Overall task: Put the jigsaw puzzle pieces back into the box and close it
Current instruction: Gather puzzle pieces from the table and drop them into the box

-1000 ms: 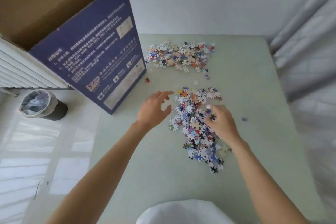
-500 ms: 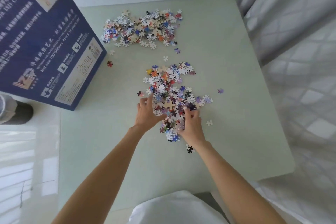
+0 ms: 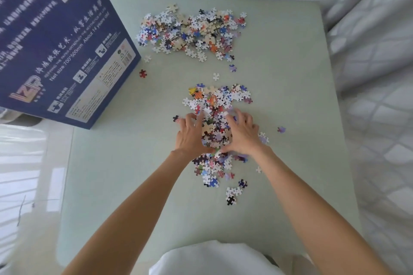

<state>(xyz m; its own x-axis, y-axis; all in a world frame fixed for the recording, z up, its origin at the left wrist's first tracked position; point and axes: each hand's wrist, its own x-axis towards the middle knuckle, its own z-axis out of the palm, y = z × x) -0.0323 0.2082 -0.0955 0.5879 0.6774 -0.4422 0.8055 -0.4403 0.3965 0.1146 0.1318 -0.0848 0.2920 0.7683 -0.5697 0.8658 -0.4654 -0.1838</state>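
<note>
A near pile of colourful jigsaw pieces (image 3: 218, 100) lies in the middle of the pale green table (image 3: 134, 174). My left hand (image 3: 192, 134) presses against the pile's left side with fingers spread. My right hand (image 3: 242, 134) presses against its right side, so both hands flank a heap of pieces between them. More pieces trail toward me under my wrists. A second, far pile (image 3: 192, 31) lies near the table's back edge. The blue puzzle box (image 3: 62, 47) stands tilted at the table's left corner; its opening is out of view.
Stray pieces lie apart: a red one (image 3: 142, 73) near the box, a purple one (image 3: 281, 129) to the right, a black one (image 3: 230, 200) close to me. White quilted bedding (image 3: 375, 73) borders the table's right edge. Bright floor lies to the left.
Both hands came together around the near pile and slid up it, bunching pieces between them. The view tilted down, so the box's open top left the frame.
</note>
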